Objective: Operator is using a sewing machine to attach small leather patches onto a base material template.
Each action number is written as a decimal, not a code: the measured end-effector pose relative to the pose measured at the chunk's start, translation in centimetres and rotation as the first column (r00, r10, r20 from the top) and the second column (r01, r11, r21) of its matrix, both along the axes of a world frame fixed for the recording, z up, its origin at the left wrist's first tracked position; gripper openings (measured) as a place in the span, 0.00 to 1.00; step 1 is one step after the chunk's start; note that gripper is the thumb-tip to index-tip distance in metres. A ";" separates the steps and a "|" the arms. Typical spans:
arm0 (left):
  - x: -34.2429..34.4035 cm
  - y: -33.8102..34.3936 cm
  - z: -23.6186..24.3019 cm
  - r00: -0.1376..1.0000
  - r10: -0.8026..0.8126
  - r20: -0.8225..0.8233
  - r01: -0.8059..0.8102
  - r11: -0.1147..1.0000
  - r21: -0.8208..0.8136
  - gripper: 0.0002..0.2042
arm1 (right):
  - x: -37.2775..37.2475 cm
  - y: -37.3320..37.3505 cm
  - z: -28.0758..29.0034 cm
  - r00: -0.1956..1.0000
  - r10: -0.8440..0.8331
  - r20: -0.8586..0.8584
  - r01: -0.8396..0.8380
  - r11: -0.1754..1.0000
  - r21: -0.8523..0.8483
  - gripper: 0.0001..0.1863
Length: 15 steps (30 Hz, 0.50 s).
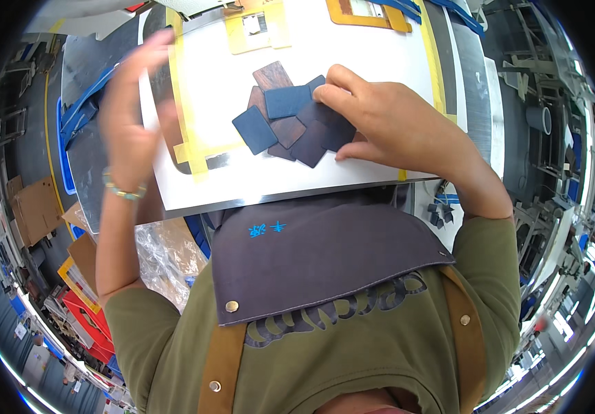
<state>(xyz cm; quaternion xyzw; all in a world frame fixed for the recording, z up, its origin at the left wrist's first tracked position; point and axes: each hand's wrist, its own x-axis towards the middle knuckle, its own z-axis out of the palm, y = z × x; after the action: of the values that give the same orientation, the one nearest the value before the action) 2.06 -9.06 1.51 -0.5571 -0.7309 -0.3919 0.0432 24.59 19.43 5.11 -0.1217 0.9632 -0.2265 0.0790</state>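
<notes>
Dark pieces (287, 101) overlap (red bin (88, 316), contents unclear).

Looks matt and smooth on the blue pieces (288, 102) mid-frame, wood-grained on the brown piece (272, 74) above, glossy plastic in the wrap (162, 254), lower left.

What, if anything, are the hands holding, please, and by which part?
The right hand is at the right edge of the dark pieces, but a grip cannot be told; the blurred left hand shows nothing held.
</notes>
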 end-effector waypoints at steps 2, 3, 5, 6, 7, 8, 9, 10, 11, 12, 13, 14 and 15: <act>4.8 0.8 -2.2 0.993 -0.098 0.064 0.111 0.965 -0.238 0.53 | -0.5 0.2 -0.4 1.000 0.007 0.005 -0.007 1.000 -0.019 0.30; 6.4 2.9 -1.2 0.982 -0.187 0.009 0.179 0.927 -0.329 0.55 | -0.6 0.5 -0.6 1.000 -0.007 0.023 0.008 1.000 -0.024 0.32; 8.0 4.2 -2.2 0.970 -0.241 0.014 0.232 0.912 -0.338 0.56 | -0.6 0.5 -0.8 0.999 -0.035 0.006 0.035 0.998 -0.048 0.31; 8.4 5.0 -2.7 0.965 -0.257 0.042 0.257 0.915 -0.311 0.57 | -0.5 0.6 -1.0 0.998 -0.060 -0.005 0.060 0.996 -0.073 0.29; 8.6 5.6 -2.9 0.965 -0.259 0.038 0.258 0.915 -0.310 0.57 | -0.6 0.8 -1.3 0.998 -0.062 -0.009 0.061 0.996 -0.071 0.29; 8.7 6.5 -3.0 0.961 -0.272 0.052 0.275 0.919 -0.281 0.56 | -0.6 1.2 -1.7 0.993 -0.092 -0.072 0.085 0.993 -0.085 0.28; 8.7 7.2 -3.1 0.957 -0.284 0.066 0.291 0.923 -0.252 0.55 | -0.8 1.6 -2.0 0.983 -0.121 -0.135 0.107 0.989 -0.101 0.27; 8.5 7.9 -3.1 0.956 -0.287 0.063 0.294 0.923 -0.250 0.55 | -0.9 1.9 -2.3 0.983 -0.123 -0.137 0.110 0.989 -0.098 0.27; 8.2 8.6 -2.9 0.941 -0.319 0.110 0.335 0.925 -0.178 0.53 | -1.2 2.2 -2.5 0.980 -0.133 -0.147 0.120 0.988 -0.099 0.27; 7.8 9.0 -2.8 0.923 -0.354 0.154 0.371 0.923 -0.103 0.51 | -1.3 2.3 -2.5 0.977 -0.143 -0.155 0.129 0.987 -0.099 0.27; 7.4 9.0 -2.8 0.923 -0.354 0.153 0.371 0.923 -0.103 0.51 | -1.3 2.3 -2.3 0.977 -0.144 -0.157 0.129 0.987 -0.098 0.27; 6.8 8.7 -2.9 0.915 -0.320 0.247 0.350 0.933 -0.087 0.49 | -1.4 2.2 -1.9 0.979 -0.142 -0.147 0.133 0.988 -0.074 0.26; 6.4 8.5 -3.0 0.896 -0.284 0.340 0.327 0.942 -0.074 0.48 | -1.5 2.1 -1.7 0.981 -0.141 -0.136 0.136 0.989 -0.050 0.25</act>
<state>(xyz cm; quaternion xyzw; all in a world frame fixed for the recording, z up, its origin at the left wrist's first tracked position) 8.48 -0.58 -1.46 -0.5943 -0.6550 -0.4322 -0.1759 23.08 21.54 3.45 -0.0713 0.9677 -0.2418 -0.0069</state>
